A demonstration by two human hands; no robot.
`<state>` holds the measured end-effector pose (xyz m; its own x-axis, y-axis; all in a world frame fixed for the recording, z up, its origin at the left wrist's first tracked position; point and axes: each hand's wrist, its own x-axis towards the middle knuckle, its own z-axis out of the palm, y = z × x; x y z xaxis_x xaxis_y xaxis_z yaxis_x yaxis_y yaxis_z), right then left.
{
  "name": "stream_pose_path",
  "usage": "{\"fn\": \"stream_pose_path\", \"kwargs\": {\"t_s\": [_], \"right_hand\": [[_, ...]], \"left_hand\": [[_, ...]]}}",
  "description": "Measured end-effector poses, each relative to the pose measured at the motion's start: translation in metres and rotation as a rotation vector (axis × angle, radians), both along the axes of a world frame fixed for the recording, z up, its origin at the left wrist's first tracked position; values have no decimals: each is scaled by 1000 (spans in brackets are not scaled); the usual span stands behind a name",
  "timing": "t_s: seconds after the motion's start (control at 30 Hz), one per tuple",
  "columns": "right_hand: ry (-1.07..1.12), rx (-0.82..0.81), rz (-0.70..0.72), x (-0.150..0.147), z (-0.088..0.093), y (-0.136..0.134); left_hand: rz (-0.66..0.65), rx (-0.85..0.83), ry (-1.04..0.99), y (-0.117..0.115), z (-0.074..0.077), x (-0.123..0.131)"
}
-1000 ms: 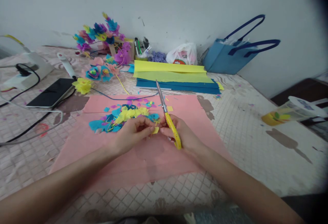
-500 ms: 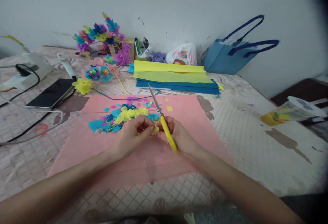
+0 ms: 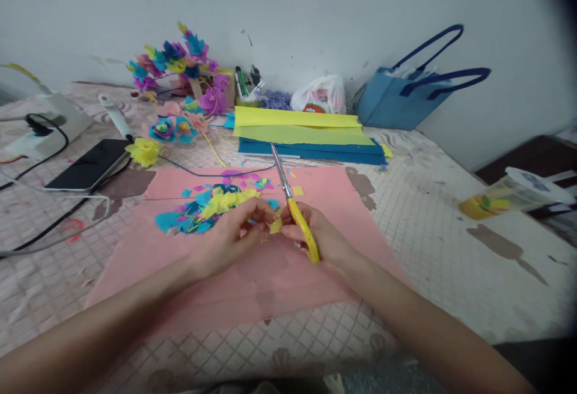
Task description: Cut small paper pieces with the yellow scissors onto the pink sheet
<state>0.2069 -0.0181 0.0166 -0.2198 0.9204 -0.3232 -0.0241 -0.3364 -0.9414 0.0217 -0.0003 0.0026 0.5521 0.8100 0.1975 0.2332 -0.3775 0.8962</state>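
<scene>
Over a pink paper sheet (image 3: 288, 286), my two hands almost meet. My right hand (image 3: 322, 235) is closed around yellow-handled scissors (image 3: 303, 226), whose closed blades point up and away. Between the fingertips is a small yellow paper piece (image 3: 276, 226). My left hand (image 3: 238, 232) is pinched at its left edge, while the right fingertips are close to its other side. Just beyond my left hand lies a pile of cut paper pieces (image 3: 180, 221) in blue, yellow and purple, partly hidden by that hand.
Yellow paper (image 3: 297, 119) and blue paper (image 3: 315, 151) lie behind the pink sheet. Paper flowers (image 3: 174, 60), a phone (image 3: 90, 164) and a power strip (image 3: 49, 127) are on the left. A blue bag (image 3: 401, 100) and a plastic cup (image 3: 505, 196) stand right.
The scissors have shifted slightly right with my right hand. My hands have drawn a little apart, and more of the small yellow paper piece shows between them.
</scene>
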Motion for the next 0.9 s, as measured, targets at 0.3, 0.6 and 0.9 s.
{"fn": "stream_pose_path", "kwargs": {"t_s": [0.3,0.6,0.9], "right_hand": [[48,83,59,2,-8,2],[26,53,74,3,-7,1],[1,34,94,3,-5,2]], "left_hand": [[-153,316,163,-1,10,-3],[18,-3,53,2,3,2],[25,-222,-98,3,-2,3]]}}
